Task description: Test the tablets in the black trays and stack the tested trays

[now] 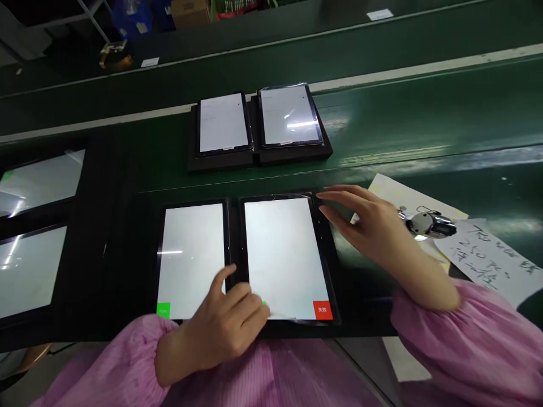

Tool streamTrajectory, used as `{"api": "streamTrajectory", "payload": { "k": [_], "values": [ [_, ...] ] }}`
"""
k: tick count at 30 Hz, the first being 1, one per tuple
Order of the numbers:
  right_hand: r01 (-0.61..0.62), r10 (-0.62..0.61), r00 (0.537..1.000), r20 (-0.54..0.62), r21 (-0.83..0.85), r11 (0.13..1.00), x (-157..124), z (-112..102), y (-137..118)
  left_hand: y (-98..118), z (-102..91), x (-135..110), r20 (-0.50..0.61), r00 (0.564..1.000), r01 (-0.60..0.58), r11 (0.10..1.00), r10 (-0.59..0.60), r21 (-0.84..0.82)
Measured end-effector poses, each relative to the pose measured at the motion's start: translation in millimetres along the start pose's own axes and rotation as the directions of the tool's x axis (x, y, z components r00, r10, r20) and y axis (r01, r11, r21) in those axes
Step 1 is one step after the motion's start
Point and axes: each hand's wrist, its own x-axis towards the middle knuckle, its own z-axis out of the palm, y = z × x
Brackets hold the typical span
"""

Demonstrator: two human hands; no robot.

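Note:
Two tablets with lit white screens lie side by side in front of me. My left hand (231, 319) is over the lower edge between the left tablet (193, 254) and the right tablet (284, 254). It holds nothing; its fingers are bent but apart, with the lowest fingertips at a green patch in the right tablet's lower left corner, mostly covered by the hand. A red button (323, 310) shows in that screen's other lower corner. My right hand (360, 217), open with fingers stretched leftward, hovers by the right tablet's upper right corner; whether it touches is unclear.
Two more tablets (224, 123) (291, 116) rest on black boxes farther back. At the left edge are two lit screens (38, 183) (29, 271). Handwritten paper (487, 254) and a small black-and-silver object (430, 224) lie to the right on the green bench (424, 124).

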Motion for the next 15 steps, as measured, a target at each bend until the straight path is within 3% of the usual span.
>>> {"api": "streamTrajectory", "payload": {
  "k": [2, 4, 6, 8, 12, 15],
  "values": [
    [-0.004, 0.005, 1.000, 0.006, -0.099, 0.995, -33, -23, -1, -29, -8.3, 33, -0.064, 0.998, 0.024, 0.991, -0.016, 0.135],
    [-0.036, 0.045, 0.998, 0.048, -0.172, 0.984, -73, -44, 10, -68, -14.8, 68, -0.219, 0.974, 0.110, 0.969, -0.060, 0.223],
    [-0.060, 0.089, 0.985, 0.145, -0.196, 0.979, -114, -58, 31, -107, -18.9, 95, -0.238, 0.944, 0.276, 0.943, -0.230, 0.184],
    [-0.082, 0.112, 0.971, 0.210, -0.146, 0.986, -150, -63, 53, -136, -21.3, 112, -0.216, 0.915, 0.369, 0.924, -0.341, 0.105],
    [-0.148, 0.160, 0.976, 0.145, -0.092, 0.985, -193, -56, 72, -154, -26.5, 121, -0.175, 0.914, 0.381, 0.923, -0.366, 0.061],
    [-0.213, 0.203, 0.977, -0.068, -0.211, 0.954, -202, -52, 68, -149, -33.3, 122, -0.178, 0.914, 0.384, 0.920, -0.365, 0.080]
  ]
}}
